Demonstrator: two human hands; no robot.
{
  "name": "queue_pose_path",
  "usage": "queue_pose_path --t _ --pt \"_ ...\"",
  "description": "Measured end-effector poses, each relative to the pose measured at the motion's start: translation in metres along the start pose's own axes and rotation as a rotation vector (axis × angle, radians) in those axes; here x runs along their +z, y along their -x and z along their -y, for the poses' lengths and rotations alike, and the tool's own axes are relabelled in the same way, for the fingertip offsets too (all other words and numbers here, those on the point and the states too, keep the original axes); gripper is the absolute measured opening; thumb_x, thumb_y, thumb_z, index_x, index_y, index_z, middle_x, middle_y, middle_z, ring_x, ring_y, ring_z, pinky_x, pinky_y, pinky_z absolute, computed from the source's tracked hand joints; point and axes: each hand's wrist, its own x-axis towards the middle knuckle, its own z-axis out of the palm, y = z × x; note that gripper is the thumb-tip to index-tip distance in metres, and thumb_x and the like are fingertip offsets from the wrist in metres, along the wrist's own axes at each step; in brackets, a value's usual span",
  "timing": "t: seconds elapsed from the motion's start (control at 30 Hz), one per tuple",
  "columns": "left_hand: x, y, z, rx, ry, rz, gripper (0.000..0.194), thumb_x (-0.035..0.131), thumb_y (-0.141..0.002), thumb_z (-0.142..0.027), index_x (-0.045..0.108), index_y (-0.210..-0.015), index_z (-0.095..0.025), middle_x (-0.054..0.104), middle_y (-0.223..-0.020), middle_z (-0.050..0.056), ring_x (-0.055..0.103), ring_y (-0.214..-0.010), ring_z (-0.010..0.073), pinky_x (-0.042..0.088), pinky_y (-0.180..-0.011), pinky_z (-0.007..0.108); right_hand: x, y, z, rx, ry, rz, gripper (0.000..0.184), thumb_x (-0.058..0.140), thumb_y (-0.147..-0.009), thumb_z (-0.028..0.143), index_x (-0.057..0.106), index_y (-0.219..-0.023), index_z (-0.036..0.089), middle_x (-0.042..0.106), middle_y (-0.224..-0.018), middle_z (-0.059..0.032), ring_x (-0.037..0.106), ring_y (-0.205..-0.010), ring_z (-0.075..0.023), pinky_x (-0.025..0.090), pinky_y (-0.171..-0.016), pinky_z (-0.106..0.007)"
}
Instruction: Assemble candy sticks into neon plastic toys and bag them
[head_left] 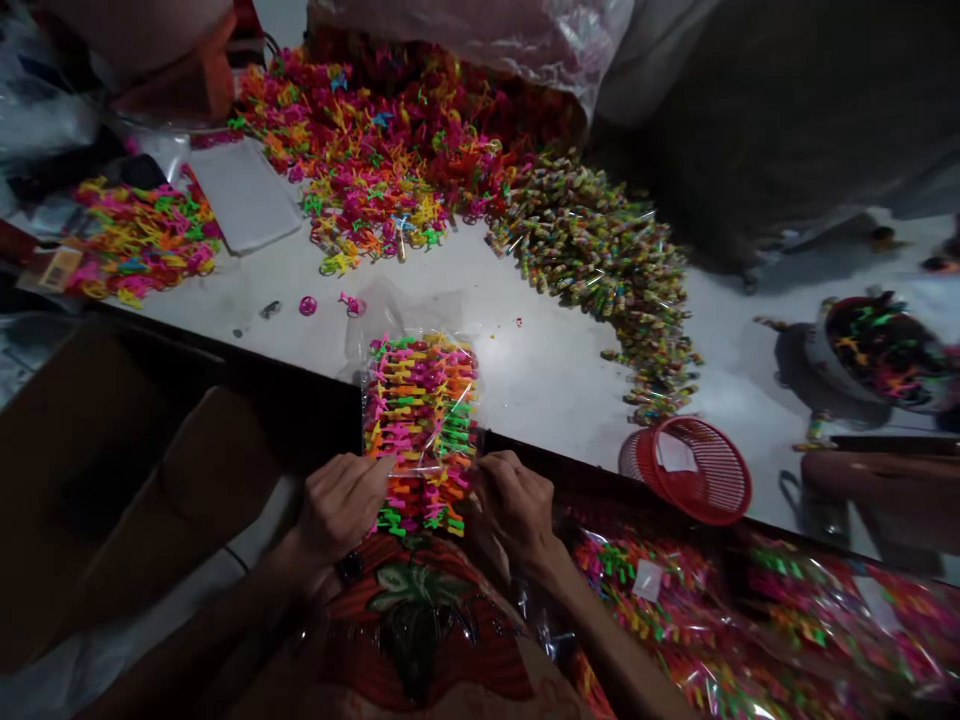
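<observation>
Between my two hands is a transparent plastic bag (421,408) with rows of small, brightly coloured plastic toys in pink, yellow, orange and green. Several toy rows (409,492) show below the bag's near edge, close to my body. My left hand (349,500) pinches the bag at its near left corner, fingers curled. At the near right corner my right hand (519,498) is closed on the bag in the same way. The bag's far end rests on the white table (547,345). What exactly the toys are is too small to tell.
Loose coloured toys (375,150) are heaped at the back, with a smaller pile (150,235) at left beside flat plastic bags (244,195). Small patterned tubes (600,250) curve along the right. A red basket (701,470) stands at the table edge; filled bags (660,590) lie below.
</observation>
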Motion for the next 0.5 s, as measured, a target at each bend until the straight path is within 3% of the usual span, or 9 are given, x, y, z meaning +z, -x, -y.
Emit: queue_pose_path --t 0.17,0.23,0.33,0.4,0.5 --pt "0.006 -0.007 -0.006 -0.067 -0.037 0.059 0.007 0.055 -0.086 -0.01 0.06 -0.085 -0.016 0.061 -0.064 0.0 0.057 -0.059 0.012 0.043 -0.057 0.024 0.004 -0.003 0.015 0.085 -0.032 0.078 0.026 0.04 -0.094 0.019 0.048 -0.069 0.02 0.05 -0.06 0.002 0.044 -0.049 -0.0088 0.03 -0.05 -0.023" --pt "0.008 -0.014 -0.008 -0.076 -0.103 0.082 0.011 0.055 -0.086 -0.012 0.057 -0.076 -0.017 0.056 -0.058 -0.001 0.054 -0.054 0.0117 0.04 -0.054 0.025 0.008 -0.008 0.019 0.076 0.004 0.075 0.028 0.042 -0.094 0.019 0.046 -0.066 0.02 0.048 -0.058 0.0021 0.04 -0.049 -0.0097 0.028 -0.051 -0.026" --pt "0.009 -0.02 -0.007 -0.057 -0.094 0.025 0.007 0.056 -0.086 -0.012 0.058 -0.081 -0.016 0.059 -0.061 0.0 0.054 -0.056 0.0116 0.041 -0.055 0.025 0.007 -0.015 0.017 0.069 0.013 0.014 0.03 0.041 -0.094 0.016 0.044 -0.064 0.021 0.046 -0.056 0.0018 0.038 -0.049 -0.0107 0.027 -0.052 -0.027" --pt "0.004 -0.015 -0.005 0.006 -0.024 -0.005 0.009 0.056 -0.085 -0.01 0.058 -0.092 -0.015 0.062 -0.066 0.001 0.056 -0.06 0.0118 0.042 -0.058 0.025 0.001 -0.013 0.014 -0.007 -0.009 -0.037 0.03 0.041 -0.092 0.013 0.043 -0.063 0.021 0.046 -0.056 0.0019 0.037 -0.049 -0.0108 0.027 -0.052 -0.027" --pt "-0.007 0.007 -0.004 0.185 0.062 0.095 0.013 0.053 -0.086 -0.009 0.059 -0.096 -0.013 0.061 -0.066 0.002 0.054 -0.06 0.0128 0.04 -0.056 0.027 -0.015 0.007 0.012 -0.18 -0.046 0.007 0.026 0.048 -0.09 0.015 0.046 -0.065 0.021 0.046 -0.055 0.003 0.038 -0.048 -0.0102 0.027 -0.053 -0.027"
